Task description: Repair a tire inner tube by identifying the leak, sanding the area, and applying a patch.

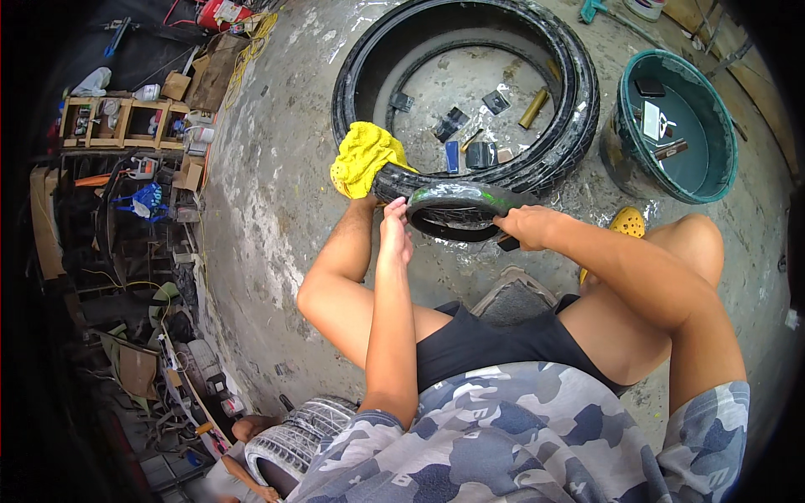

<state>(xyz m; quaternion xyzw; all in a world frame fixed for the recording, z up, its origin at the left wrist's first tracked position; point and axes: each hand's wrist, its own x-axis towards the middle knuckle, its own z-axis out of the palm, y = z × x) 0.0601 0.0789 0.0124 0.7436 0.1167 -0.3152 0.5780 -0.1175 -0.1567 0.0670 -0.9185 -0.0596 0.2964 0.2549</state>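
Observation:
My right hand (530, 227) is closed round the right side of a small black rubber tire (465, 194) with a green smear on it. My left hand (397, 233) is at its left edge, with fingers stretched upward; whether they touch the rubber is hard to tell. Just beyond lies a large black tire (579, 92), flat on the floor. A yellow cloth (367, 155) drapes over its near left edge, by my left foot. Inside its ring are a brass-coloured tube (534, 109), a blue block (452, 157) and several dark patch-like pieces (481, 156).
A teal bucket (625, 134) to the right holds greyish liquid, a white item and dark pieces. My right foot wears a yellow clog (627, 223). Cluttered wooden shelving (126, 126) lines the left. Behind on the left, treaded tires (306, 432) stand near another person's arm (243, 476).

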